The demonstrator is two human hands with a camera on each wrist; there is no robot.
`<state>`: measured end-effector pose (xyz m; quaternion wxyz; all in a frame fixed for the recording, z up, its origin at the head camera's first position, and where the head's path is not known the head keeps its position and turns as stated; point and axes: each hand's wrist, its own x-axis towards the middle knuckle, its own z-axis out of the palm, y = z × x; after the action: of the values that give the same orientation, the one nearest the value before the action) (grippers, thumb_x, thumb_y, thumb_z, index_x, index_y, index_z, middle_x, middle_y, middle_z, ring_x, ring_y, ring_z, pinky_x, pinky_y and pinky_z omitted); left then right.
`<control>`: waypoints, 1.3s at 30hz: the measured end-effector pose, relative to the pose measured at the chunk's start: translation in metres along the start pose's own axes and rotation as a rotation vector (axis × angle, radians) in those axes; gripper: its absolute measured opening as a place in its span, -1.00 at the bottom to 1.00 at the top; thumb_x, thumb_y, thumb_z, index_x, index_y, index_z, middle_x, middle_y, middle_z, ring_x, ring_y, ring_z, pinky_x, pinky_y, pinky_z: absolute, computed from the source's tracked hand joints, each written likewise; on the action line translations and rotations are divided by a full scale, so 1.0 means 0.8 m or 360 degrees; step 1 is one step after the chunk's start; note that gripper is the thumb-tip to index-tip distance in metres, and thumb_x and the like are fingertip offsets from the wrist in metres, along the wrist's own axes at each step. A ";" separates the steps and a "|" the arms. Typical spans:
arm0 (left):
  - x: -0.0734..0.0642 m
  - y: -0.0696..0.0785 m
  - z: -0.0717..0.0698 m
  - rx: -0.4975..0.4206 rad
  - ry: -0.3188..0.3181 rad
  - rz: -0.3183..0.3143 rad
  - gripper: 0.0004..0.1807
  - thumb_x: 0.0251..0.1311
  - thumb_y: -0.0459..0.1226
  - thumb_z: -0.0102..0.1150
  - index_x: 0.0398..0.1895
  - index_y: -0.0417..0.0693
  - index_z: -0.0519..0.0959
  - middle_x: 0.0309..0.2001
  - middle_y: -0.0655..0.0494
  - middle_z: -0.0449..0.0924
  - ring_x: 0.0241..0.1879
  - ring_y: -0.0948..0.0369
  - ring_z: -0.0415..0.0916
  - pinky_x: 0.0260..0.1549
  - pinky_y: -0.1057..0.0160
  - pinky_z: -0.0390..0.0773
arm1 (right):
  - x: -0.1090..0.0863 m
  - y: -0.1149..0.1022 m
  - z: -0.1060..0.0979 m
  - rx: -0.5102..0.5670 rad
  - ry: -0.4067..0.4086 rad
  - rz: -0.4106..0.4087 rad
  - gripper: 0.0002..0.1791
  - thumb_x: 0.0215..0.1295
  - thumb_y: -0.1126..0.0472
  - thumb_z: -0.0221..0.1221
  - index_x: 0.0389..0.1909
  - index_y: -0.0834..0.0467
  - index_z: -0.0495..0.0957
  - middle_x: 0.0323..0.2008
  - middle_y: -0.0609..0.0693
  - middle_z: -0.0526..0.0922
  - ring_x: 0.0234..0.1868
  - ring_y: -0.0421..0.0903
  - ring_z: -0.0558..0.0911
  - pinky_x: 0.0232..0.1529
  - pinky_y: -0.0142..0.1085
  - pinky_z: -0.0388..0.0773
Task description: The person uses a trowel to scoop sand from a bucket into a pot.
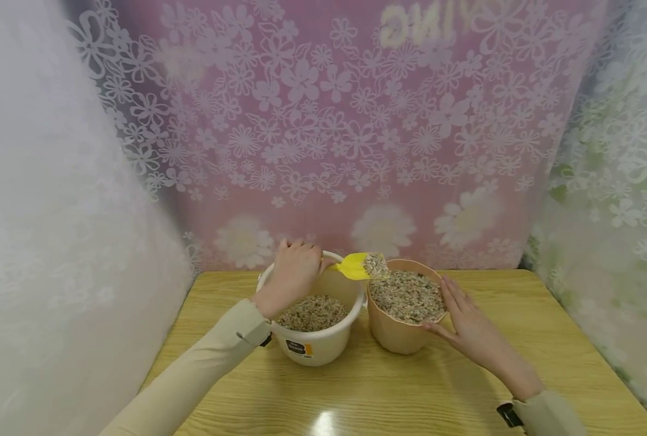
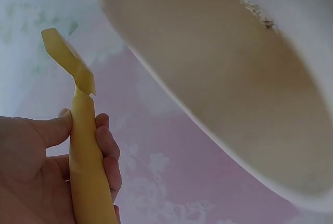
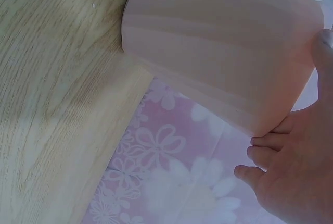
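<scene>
My left hand (image 1: 297, 271) grips the yellow handle of a small scoop (image 1: 353, 266) above the white bucket (image 1: 323, 357). The scoop's blade carries a heap of mixed beige and grey granules (image 1: 376, 265) and overlaps the peach-coloured pot's rim in the head view. In the left wrist view, thumb and fingers wrap the scoop handle (image 2: 89, 156). Granules fill the peach pot (image 1: 396, 339) nearly to its rim; those in the bucket (image 1: 313, 313) lie lower. My right hand (image 1: 472, 330) rests against the pot's right rim, fingers extended and thumb along the near edge.
Both containers stand side by side on a wood-grain table (image 1: 323, 399), near its far edge. Behind them hangs a pink floral curtain (image 1: 323, 151); pale sheets enclose the left and right sides. A label (image 1: 299, 348) marks the bucket's front.
</scene>
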<state>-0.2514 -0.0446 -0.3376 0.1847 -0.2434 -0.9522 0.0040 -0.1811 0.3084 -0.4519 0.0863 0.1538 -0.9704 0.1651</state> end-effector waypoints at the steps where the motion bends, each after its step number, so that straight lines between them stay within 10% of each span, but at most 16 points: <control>1: 0.005 0.005 0.000 0.0001 -0.0025 0.0009 -0.50 0.46 0.14 -0.01 -0.55 0.04 0.50 -0.53 0.15 0.52 -0.46 0.16 0.38 -0.27 0.16 0.21 | 0.000 -0.001 0.000 -0.0002 -0.0002 0.0004 0.17 0.36 -0.30 0.18 0.61 0.29 -0.26 0.57 0.39 -0.13 0.54 0.37 0.00 0.43 0.26 0.01; 19: 0.082 0.090 0.022 0.0238 -0.0472 0.0095 -0.47 0.48 0.21 -0.14 -0.27 0.17 0.74 -0.26 0.23 0.69 -0.23 0.22 0.43 -0.02 0.13 0.21 | 0.000 -0.008 0.001 0.0007 -0.0001 0.0015 0.17 0.38 -0.29 0.17 0.61 0.27 -0.31 0.58 0.37 -0.17 0.57 0.32 -0.06 0.45 0.24 -0.02; 25: 0.096 0.118 0.046 0.0379 -0.0596 0.0154 -0.54 0.50 0.16 -0.09 0.33 0.33 0.51 0.16 0.24 0.64 0.23 0.15 0.47 0.39 0.03 0.15 | -0.002 -0.008 0.004 0.0030 0.0015 -0.0001 0.17 0.37 -0.26 0.20 0.61 0.27 -0.28 0.58 0.37 -0.14 0.56 0.35 -0.03 0.45 0.25 -0.03; 32: 0.104 0.135 0.052 0.0519 -0.0590 0.0221 -0.52 0.49 0.23 -0.16 -0.11 0.25 0.72 -0.27 0.29 0.66 -0.33 0.26 0.49 -0.18 0.23 0.39 | -0.003 -0.007 0.003 0.0028 0.0049 -0.0021 0.16 0.35 -0.25 0.21 0.60 0.32 -0.22 0.57 0.38 -0.12 0.55 0.36 0.00 0.43 0.27 0.01; 39: 0.107 0.130 0.041 0.0612 -0.0587 0.0275 -0.51 0.46 0.19 -0.02 0.27 0.25 0.57 -0.07 0.17 0.70 -0.15 0.18 0.57 -0.08 0.17 0.49 | -0.003 -0.006 0.000 -0.0004 0.0072 -0.0033 0.15 0.35 -0.25 0.22 0.59 0.34 -0.19 0.56 0.39 -0.08 0.53 0.37 0.03 0.41 0.27 0.05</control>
<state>-0.2851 0.0896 -0.3485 0.0501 -0.2794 -0.9272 0.2445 -0.1774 0.3046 -0.4513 0.1101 0.1600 -0.9668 0.1663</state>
